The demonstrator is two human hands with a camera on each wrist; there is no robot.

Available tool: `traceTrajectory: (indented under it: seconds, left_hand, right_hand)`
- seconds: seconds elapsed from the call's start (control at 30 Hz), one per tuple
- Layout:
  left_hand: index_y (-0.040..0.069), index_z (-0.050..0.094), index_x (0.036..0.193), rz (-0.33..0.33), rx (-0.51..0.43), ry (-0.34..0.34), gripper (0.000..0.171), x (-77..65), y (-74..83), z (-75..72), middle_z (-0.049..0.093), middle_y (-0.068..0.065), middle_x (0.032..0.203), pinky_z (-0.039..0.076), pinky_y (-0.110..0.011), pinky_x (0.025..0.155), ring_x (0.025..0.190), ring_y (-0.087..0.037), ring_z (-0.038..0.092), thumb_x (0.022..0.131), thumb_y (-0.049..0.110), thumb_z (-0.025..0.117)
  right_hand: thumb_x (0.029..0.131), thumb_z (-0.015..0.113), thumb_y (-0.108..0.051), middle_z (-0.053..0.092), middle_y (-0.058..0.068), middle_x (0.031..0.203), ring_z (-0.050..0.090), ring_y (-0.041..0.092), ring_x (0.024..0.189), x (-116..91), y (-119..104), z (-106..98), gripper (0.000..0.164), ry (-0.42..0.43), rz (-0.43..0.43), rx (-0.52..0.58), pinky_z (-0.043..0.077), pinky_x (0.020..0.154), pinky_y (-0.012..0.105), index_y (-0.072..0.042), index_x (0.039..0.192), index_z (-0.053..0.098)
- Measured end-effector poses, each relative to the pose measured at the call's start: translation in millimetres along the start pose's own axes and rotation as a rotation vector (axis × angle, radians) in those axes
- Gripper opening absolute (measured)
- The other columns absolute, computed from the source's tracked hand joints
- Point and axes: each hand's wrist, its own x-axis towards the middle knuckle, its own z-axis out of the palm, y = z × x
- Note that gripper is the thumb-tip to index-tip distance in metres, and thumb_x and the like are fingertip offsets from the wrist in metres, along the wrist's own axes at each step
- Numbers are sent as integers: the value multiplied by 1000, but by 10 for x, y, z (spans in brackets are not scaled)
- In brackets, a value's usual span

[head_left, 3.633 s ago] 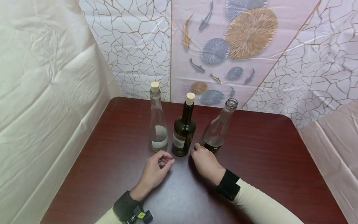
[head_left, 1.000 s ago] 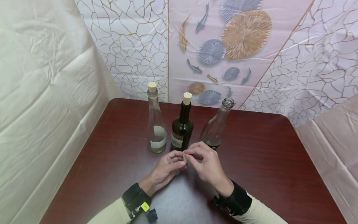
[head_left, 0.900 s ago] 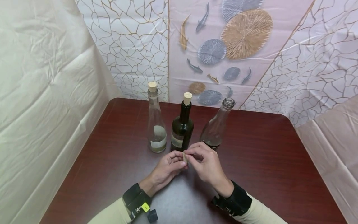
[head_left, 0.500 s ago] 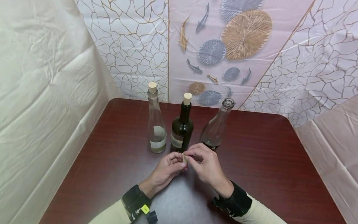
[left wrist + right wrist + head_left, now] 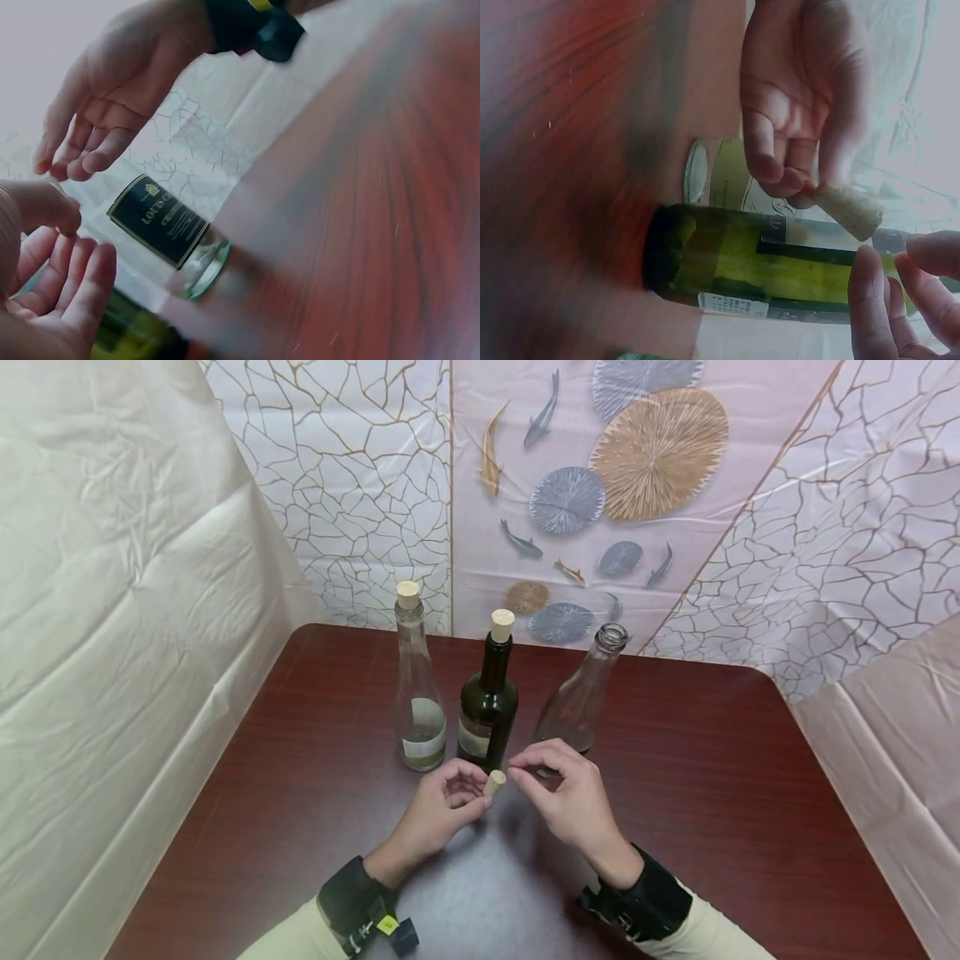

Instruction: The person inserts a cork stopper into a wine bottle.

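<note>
My left hand (image 5: 438, 810) pinches a small tapered cork stopper (image 5: 494, 782) between thumb and fingertips, in front of the dark green bottle (image 5: 489, 700). The right wrist view shows the cork (image 5: 851, 212) tilted, with one end in the left fingers. Beside it my right hand (image 5: 577, 797) has bent fingers, thumb and forefinger close together, holding nothing I can see. Its tips are a little apart from the cork. Behind the right hand stands a clear bottle (image 5: 576, 702) with an uncovered mouth; the hand hides part of its base. In the left wrist view its black label (image 5: 159, 217) shows.
A clear bottle (image 5: 422, 718) stands left of the green one, with a cork (image 5: 408, 594) in its mouth. Another cork (image 5: 502, 625) sits in the green bottle. The dark red table (image 5: 712, 793) is bounded by a patterned cloth (image 5: 360, 485) behind and pale sheets at the sides.
The right hand reached low by the right bottle, then met the left hand at the cork. Now it has drawn off slightly to the right, leaving the cork in the left fingers.
</note>
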Motion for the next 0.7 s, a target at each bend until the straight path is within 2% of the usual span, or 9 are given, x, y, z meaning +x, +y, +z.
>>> traceTrajectory:
  seconds: [0.1,0.2,0.3,0.37,0.53,0.7]
  left_hand:
    - [2,66,109,143,220,15,26,-14,34,-20,69,-12,103,62,-28,82,91,-10,70,87,-4,78]
    - [11,68,107,301,454,30,28,-28,82,-43,69,-3,102,62,-29,83,92,-11,69,85,-1,81]
    - [13,68,107,465,661,51,30,-27,125,-63,67,1,103,60,-26,84,95,-11,66,84,1,82]
    - [13,68,108,548,770,64,31,-24,154,-69,67,2,105,58,-25,85,98,-11,65,83,2,83]
    - [11,69,107,681,935,83,29,-11,227,-71,66,0,106,57,-28,87,100,-15,64,83,2,81]
    - [10,70,104,756,1040,99,21,2,254,-74,65,-1,104,58,-27,83,98,-15,63,86,2,77]
  right_hand:
    - [91,81,-11,73,-1,100,71,6,88,-1,30,-12,8,-33,82,79,63,75,25,-18,97,79]
    - [93,79,-11,74,9,97,74,13,80,5,47,-32,6,-78,198,180,62,74,26,-12,99,78]
    - [96,76,-12,74,17,100,76,18,77,11,49,-54,15,-131,325,283,62,76,28,-3,107,74]
    - [97,74,-13,75,15,102,76,17,80,16,44,-60,22,-167,415,354,63,80,32,1,114,71]
    - [98,74,-17,73,3,106,76,19,89,22,41,-52,33,-235,587,528,63,90,38,1,124,65]
    - [96,75,-15,73,1,108,75,22,99,27,53,-19,36,-266,647,622,62,95,40,2,126,63]
